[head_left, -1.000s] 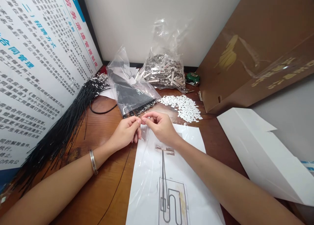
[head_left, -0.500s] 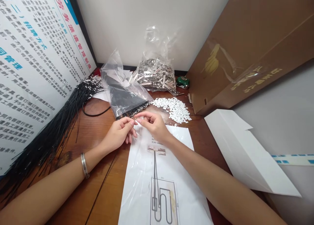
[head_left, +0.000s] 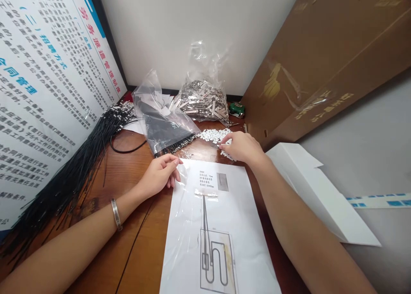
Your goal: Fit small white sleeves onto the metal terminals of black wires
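At the left I see a large poster of Chinese text, dark lines with blue subheadings and a red title. A pale grey wall closes off the back. Before it I make out a clear plastic bag heaped with thin metal strips, a green tape measure just to its right. Further right stands a brown cardboard box with gold print, near it folded white cardboard; at the right edge, a blue-and-white strip

Pcs. pile btwn sheet & strip bag, L of box.
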Action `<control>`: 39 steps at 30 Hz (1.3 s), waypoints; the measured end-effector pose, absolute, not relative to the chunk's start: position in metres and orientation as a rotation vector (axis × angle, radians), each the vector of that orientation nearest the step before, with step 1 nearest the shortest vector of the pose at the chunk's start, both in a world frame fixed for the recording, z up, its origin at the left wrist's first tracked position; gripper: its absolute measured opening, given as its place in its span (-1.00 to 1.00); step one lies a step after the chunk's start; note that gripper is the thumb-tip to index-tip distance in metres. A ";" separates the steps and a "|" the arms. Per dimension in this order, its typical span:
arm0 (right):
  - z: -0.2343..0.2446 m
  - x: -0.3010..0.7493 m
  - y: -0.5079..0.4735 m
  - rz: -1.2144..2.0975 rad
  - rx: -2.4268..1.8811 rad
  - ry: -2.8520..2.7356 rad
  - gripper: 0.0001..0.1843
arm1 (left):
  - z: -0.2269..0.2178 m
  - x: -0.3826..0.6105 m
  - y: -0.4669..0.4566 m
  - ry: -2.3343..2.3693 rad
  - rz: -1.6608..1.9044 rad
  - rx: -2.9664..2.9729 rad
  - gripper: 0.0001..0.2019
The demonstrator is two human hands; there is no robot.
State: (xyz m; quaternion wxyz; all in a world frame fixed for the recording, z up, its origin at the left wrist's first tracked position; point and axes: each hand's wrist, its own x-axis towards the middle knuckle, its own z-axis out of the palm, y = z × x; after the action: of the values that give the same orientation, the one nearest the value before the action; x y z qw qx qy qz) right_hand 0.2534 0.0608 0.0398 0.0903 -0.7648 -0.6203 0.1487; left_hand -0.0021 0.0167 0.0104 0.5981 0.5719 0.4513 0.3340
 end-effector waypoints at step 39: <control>-0.003 0.171 0.039 1.833 -0.961 -1.203 -0.67 | 0.016 -0.004 0.016 1.036 0.873 1.296 -0.69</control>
State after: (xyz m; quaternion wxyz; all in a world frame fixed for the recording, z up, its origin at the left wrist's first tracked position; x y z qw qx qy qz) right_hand 0.1706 0.0388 -0.0032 0.3651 -0.3738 -0.4679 0.7127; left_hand -0.0040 0.0164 0.0156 0.5917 0.5571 0.4455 0.3755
